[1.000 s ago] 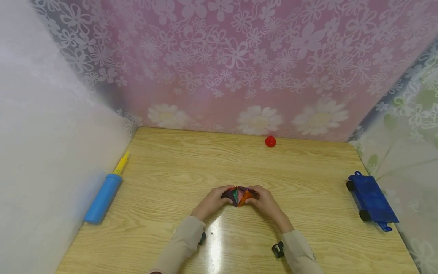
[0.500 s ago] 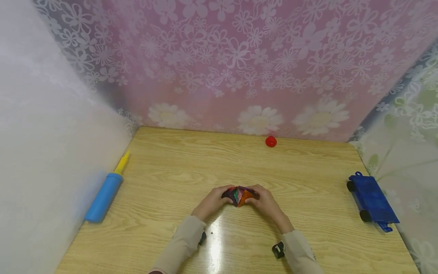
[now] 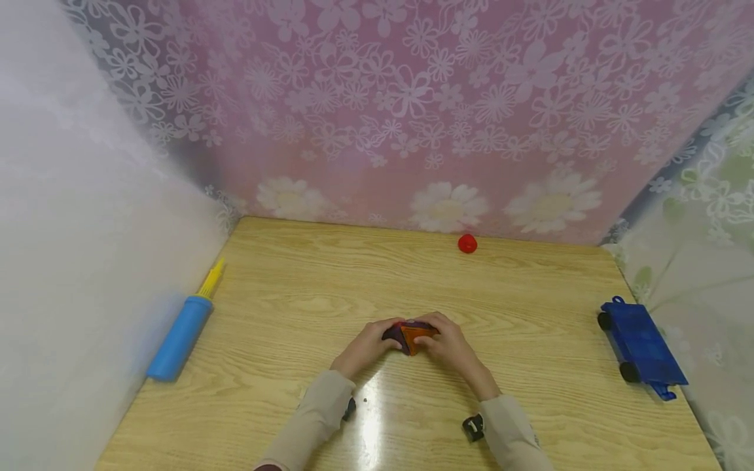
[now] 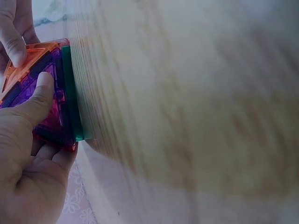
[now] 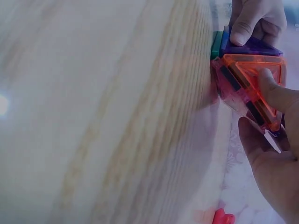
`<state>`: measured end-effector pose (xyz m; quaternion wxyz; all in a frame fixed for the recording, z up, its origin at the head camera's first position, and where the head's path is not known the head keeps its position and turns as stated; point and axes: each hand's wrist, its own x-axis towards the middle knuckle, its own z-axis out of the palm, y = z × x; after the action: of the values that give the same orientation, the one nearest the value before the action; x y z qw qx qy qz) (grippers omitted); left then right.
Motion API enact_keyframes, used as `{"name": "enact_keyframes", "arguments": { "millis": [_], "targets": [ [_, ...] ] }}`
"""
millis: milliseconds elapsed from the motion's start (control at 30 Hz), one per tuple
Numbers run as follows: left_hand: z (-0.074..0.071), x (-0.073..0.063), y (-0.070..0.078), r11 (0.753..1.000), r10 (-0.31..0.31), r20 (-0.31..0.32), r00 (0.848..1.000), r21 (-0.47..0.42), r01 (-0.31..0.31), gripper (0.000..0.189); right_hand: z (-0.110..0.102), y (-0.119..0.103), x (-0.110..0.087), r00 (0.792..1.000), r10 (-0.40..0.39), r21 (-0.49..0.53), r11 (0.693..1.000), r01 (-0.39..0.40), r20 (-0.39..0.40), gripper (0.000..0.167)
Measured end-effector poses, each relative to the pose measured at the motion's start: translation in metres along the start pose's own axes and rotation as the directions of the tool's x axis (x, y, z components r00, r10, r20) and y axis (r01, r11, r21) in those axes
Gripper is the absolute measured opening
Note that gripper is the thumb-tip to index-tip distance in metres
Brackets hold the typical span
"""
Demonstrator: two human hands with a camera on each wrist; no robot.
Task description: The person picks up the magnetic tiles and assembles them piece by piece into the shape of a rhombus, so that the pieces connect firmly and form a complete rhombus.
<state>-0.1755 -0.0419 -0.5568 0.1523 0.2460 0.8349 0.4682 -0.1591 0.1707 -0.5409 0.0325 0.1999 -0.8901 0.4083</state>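
Observation:
Two clusters of translucent magnetic tiles meet between the hands, low over the middle of the wooden table (image 3: 330, 281). My left hand (image 3: 364, 345) holds the cluster with a purple triangular tile (image 4: 30, 88), its thumb on that face and fingers behind. A green tile (image 4: 71, 95) lines this cluster's table side. My right hand (image 3: 452, 347) grips the other cluster, thumb pressed on an orange triangular tile (image 5: 247, 67) and fingers around the back. A pink tile (image 5: 229, 91) shows at its side. In the head view the purple and orange faces now abut along one seam.
A blue hand pump (image 3: 180, 339) with a yellow nozzle lies along the left edge. On the right sits a blue toy cart (image 3: 642, 343) with black wheels. A small red object (image 3: 468, 244) lies near the back, below the flowered curtain (image 3: 377, 98).
My right hand has shifted slightly left and turned its cluster against the left one. The green and pink faces that showed between them are hidden in the head view. The left hand barely moved.

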Motion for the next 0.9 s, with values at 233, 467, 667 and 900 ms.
{"name": "enact_keyframes", "arguments": {
  "millis": [233,467,667,900],
  "targets": [
    [0.001,0.001,0.0,1.0,0.004,-0.009,1.0,0.015,-0.004,0.047,0.001,-0.001,0.001,0.999,0.04,0.007,0.999,-0.04,0.006,0.032],
    [0.002,0.01,0.001,0.999,-0.008,-0.021,1.0,0.034,0.009,0.048,-0.001,0.006,0.003,1.0,0.02,0.012,1.0,-0.02,-0.023,0.033],
    [0.001,0.017,0.004,1.0,-0.007,-0.009,1.0,0.025,0.007,0.046,-0.003,0.009,0.005,0.999,0.023,0.01,1.0,-0.023,-0.037,0.032],
    [0.0,0.02,0.006,1.0,-0.014,0.008,1.0,0.027,0.013,0.047,-0.004,0.008,0.005,0.997,0.058,0.02,0.998,-0.057,-0.044,0.03]
  ]
}}
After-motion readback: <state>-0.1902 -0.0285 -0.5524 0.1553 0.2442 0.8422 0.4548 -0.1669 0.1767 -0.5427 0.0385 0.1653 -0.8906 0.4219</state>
